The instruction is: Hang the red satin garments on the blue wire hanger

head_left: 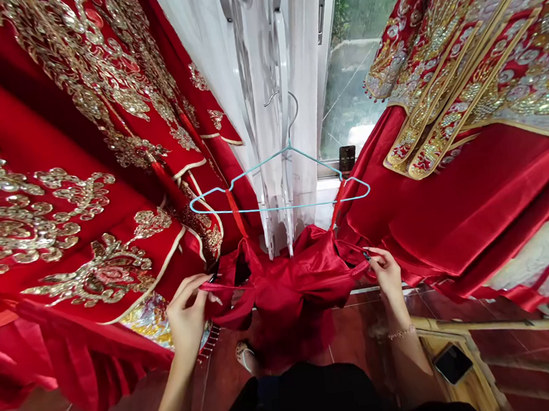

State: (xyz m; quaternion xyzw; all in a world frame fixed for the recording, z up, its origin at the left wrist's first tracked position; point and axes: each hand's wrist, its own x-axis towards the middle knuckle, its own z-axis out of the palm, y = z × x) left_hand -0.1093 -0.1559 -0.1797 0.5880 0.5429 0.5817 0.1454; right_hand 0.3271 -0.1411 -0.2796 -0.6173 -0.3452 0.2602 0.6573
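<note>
So I'm using the blue hanger [250, 210] as the landmark. Far left of it there's a red gown covered in sequins [71, 187], hanging off to the side so the middle has some working room, I'd guess.

Just below the hanger's left end is the left hand [187, 309], thumb and fingers pinching a thin side band [227, 286] of the red dress [288, 289]. The dress itself hangs right under the hanger, its straps [237, 216] up at the notches, which probably stop them sliding off. Looks like the hanger takes the weight, so neither hand has to lift. Can't tell what the hook is caught on.

Just beyond the hanger's right end is a small timer screen [347, 158], and below that the right hand [388, 275] pinches the matching band. Holding both sides out like that seems to keep the top of the dress spread.

Further right of the hanger hangs a beaded jacket [495, 64], and low on that side a phone [453, 363] lies flat on some wooden furniture.
</note>
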